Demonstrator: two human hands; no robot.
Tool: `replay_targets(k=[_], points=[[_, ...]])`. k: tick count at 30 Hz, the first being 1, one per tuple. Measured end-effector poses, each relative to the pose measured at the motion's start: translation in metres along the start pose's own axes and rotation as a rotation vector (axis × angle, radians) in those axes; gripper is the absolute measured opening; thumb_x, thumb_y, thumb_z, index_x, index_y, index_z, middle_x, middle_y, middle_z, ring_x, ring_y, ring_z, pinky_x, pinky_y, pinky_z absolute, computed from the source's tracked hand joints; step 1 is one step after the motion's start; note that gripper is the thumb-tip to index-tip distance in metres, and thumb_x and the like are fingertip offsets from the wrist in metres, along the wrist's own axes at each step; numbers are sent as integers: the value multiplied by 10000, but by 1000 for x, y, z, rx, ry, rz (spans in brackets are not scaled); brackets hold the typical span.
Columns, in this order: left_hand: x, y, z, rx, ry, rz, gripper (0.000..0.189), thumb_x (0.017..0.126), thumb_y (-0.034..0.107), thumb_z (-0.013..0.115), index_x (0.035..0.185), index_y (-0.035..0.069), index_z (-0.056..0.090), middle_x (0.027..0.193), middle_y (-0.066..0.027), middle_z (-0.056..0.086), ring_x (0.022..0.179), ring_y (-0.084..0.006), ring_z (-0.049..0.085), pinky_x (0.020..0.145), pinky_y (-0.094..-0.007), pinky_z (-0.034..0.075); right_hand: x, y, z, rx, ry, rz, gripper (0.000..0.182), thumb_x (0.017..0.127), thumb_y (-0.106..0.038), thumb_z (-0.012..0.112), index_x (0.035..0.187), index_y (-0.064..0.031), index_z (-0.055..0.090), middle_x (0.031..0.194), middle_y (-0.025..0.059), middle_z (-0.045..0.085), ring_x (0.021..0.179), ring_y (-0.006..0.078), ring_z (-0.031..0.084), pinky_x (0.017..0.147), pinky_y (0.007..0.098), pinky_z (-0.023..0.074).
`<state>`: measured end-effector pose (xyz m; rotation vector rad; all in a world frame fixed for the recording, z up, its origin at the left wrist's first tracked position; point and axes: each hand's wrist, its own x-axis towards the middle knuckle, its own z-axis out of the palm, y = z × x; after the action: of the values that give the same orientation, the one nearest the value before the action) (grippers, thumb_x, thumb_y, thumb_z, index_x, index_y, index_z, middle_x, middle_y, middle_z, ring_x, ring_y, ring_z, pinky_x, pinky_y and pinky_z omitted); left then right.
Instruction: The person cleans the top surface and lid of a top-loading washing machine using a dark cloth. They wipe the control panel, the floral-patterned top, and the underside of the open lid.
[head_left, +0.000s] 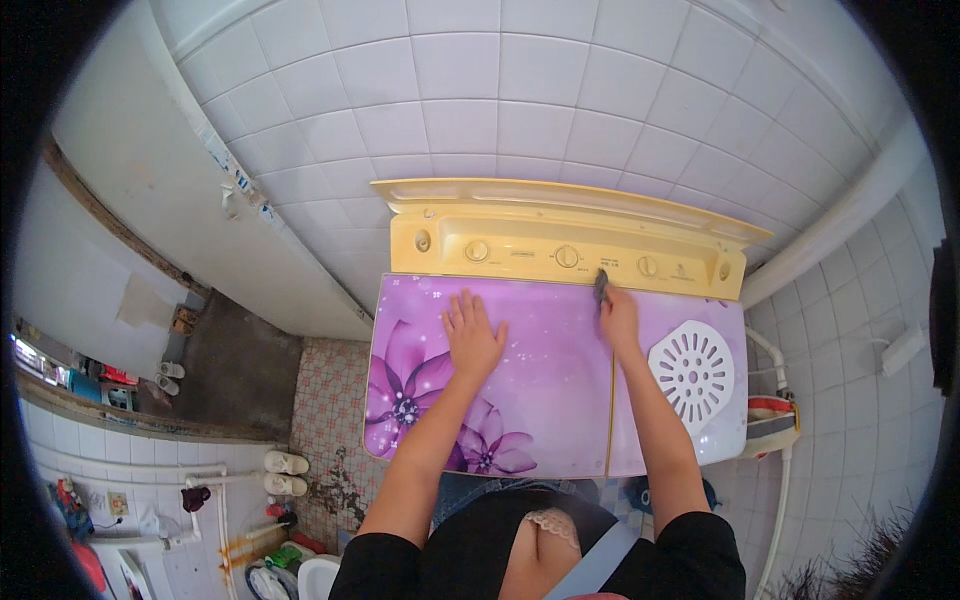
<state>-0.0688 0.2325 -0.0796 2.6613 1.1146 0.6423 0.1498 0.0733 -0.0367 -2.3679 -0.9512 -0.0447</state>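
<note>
Before me stands a twin-tub washing machine with a purple flower-printed lid (555, 375). My left hand (474, 337) lies flat on the lid's left part, fingers spread, holding nothing. In my right hand (620, 319) is a dark grey cloth (601, 287), pressed where the lid meets the yellow control panel (525, 262). That panel carries a left knob (476, 250), a middle knob (567, 256) and a right knob (647, 266). Behind it, a yellow flap (555, 196) is raised along the wall. A white slotted cover (691, 375) sits on the lid's right section.
White wall tiles (457, 67) rise behind the machine. To the left are a door (225, 225), a patterned tile floor (334, 405) and white shoes (286, 472). On the right hang a white hose (769, 349) and a striped container (772, 427) beside the machine.
</note>
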Motion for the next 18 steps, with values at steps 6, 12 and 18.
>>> replay_targets(k=[6,12,18], points=[[-3,-1,-5,-15,-25,13,705,860,413,605,1354,-63,440,1482,-246,339,1387,-428,274,1128,-580,201,-33,-39,61,-150,11,-271,473,777,-41,590,1250,-13,582,1373,165,533,1295,313,471,1004,473,400],[0,-4,-6,-33,-14,9,638,870,340,595,1347,-54,443,1463,-245,360,1371,-431,297,1108,-593,227,-11,-113,100,-152,-98,-362,473,810,-83,595,1279,-36,567,1415,127,484,1335,293,416,1023,477,368],[4,-3,-2,-84,25,46,572,859,242,582,1336,-44,448,1461,-239,368,1373,-426,298,1123,-573,222,8,-110,120,99,-122,-389,491,714,19,614,1201,-38,631,1340,180,533,1245,338,474,977,451,427]])
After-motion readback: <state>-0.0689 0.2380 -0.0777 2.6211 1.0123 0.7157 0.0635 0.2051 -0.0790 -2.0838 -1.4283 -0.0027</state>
